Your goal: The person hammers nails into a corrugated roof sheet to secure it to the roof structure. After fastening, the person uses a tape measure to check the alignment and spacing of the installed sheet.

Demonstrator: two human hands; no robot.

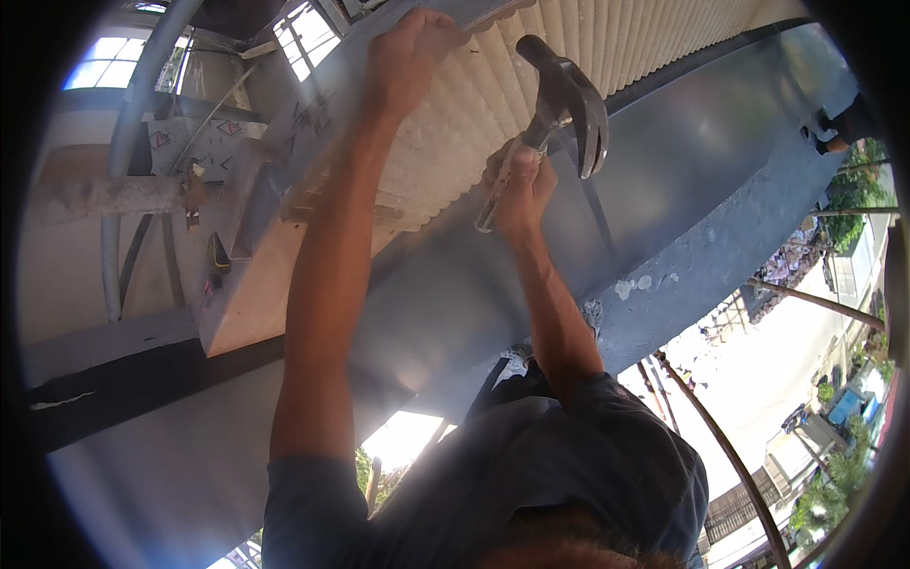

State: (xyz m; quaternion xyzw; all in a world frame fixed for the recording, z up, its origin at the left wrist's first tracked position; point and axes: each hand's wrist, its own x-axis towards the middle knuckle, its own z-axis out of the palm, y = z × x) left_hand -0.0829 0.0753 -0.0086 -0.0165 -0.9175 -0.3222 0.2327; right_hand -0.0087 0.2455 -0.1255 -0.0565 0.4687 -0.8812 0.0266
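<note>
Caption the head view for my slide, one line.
Right hand grips a claw hammer; left hand is near corrugated sheeting.

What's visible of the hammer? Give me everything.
The hammer is a claw type with a dark, worn head that looks like metal. Its blunt striking end points toward the upper left; the split claw curves down at right. The handle slants, head end up, gripped by the right hand, with its butt poking out below. Handle material is unclear. Nothing else clearly touches it.
</note>
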